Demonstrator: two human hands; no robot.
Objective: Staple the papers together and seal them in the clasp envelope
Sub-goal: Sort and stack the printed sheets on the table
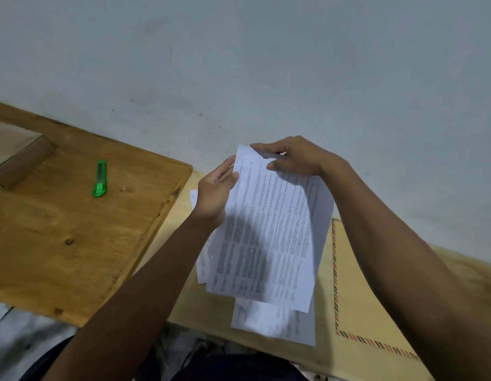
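Several printed white papers [269, 232] are held up, tilted, above a pale table. My left hand [215, 195] supports their left edge with the fingers flat against the sheets. My right hand [292, 158] pinches the top edge, and a small dark object shows between its fingers and the paper, too blurred to name. One loose sheet [272, 323] lies below the held stack. A tan envelope [357, 284] with a red-and-black striped border lies flat at the right, partly under my right forearm.
A wooden board [73, 237] lies at the left with a green utility knife [100, 179] and a brown paper-wrapped block [18, 158] on it. A pale grey wall stands close behind the table.
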